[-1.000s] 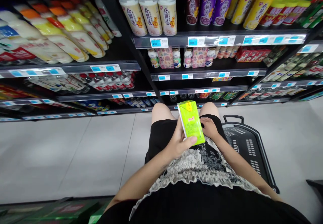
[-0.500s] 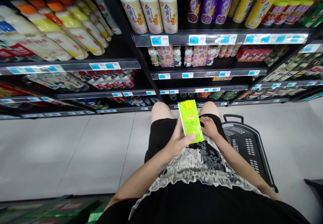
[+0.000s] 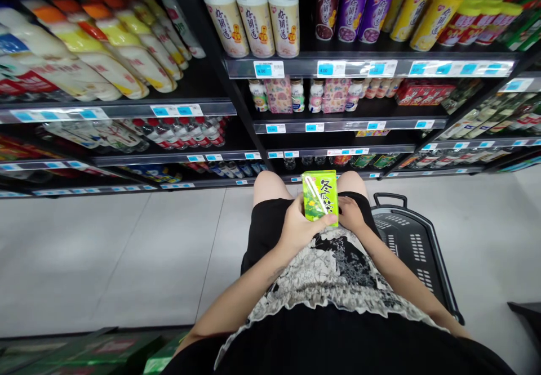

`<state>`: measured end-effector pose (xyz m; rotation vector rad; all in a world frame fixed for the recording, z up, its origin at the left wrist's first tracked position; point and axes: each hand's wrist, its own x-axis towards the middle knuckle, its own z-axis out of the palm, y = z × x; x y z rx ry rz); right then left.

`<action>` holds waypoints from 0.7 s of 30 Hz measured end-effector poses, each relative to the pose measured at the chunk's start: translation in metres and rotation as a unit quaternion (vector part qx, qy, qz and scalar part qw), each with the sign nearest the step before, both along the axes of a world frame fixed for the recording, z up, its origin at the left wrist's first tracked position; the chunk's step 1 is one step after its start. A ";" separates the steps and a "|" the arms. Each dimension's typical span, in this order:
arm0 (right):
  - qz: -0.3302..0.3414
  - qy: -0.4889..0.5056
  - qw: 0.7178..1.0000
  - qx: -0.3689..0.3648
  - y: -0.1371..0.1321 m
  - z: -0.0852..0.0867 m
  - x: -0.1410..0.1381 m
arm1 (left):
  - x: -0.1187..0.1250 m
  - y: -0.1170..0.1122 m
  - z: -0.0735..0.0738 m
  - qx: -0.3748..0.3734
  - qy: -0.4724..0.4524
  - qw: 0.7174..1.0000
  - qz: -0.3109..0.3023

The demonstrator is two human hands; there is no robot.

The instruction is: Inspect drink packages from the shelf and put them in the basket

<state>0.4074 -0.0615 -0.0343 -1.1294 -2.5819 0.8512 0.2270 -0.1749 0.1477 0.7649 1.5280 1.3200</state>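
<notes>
A bright green juice carton (image 3: pixel 313 199), with dark characters and a white straw strapped diagonally to its face, is upright above my lap. My left hand (image 3: pixel 301 221) is closed round its lower left part, the thumb pressed across the bottom of the face. Close to the carton's right edge, my right hand (image 3: pixel 350 214) lies on the black shorts over my thigh. Its fingers look extended and hold nothing visible; the carton covers some of the fingertips.
A black shopping basket (image 3: pixel 416 245) with a handle stands on the tiled floor to my right. Ahead are shelves with white cans (image 3: pixel 256 23), purple cans (image 3: pixel 353 12) and orange-capped bottles (image 3: pixel 112 43). Green boxes (image 3: pixel 112 352) lie behind me at lower left.
My left hand has turned the carton, so the face with the straw now shows instead of the one with small print. The carton has also come slightly lower. My right hand has stayed on my lap.
</notes>
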 end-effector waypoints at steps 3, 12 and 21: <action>-0.001 -0.011 1.000 0.008 0.000 -0.002 0.000 | -0.003 -0.005 0.000 0.014 0.193 0.980 0.040; -0.003 0.002 1.000 0.031 0.000 -0.004 -0.001 | -0.017 -0.007 -0.002 0.290 0.569 0.761 0.115; -0.015 -0.017 0.999 0.033 -0.002 -0.003 -0.003 | -0.018 -0.016 -0.008 0.389 0.563 0.703 0.193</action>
